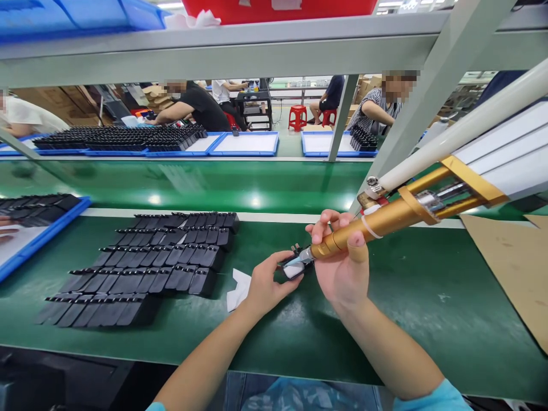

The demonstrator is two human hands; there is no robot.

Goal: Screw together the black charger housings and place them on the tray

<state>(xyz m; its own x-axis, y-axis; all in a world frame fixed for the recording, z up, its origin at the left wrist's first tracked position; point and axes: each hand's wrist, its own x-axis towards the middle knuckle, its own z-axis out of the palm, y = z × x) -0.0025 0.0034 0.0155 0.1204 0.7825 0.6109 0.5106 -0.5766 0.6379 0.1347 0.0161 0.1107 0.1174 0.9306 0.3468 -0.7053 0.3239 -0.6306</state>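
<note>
My left hand (265,288) pinches a small black plug-like housing (287,275) with prongs on top and a white inside. In my right hand (342,268) lies a gold-coloured dispensing gun (377,222), fingers and thumb wrapped round its barrel. Its pale, pointed nozzle (297,261) reaches down to the housing's open face; whether the tip touches it I cannot tell. Left of my hands, rows of similar black housings (171,257) stand close together on the green bench. A crumpled white tissue (238,290) lies beside my left hand.
Rising to the upper right, a white tube (462,125) runs alongside the gun. Cardboard (514,274) covers the bench's right end. At far left a blue-rimmed tray (51,240) holds more housings, another person's hand (6,228) at it. An overhead shelf (214,54) spans the bench.
</note>
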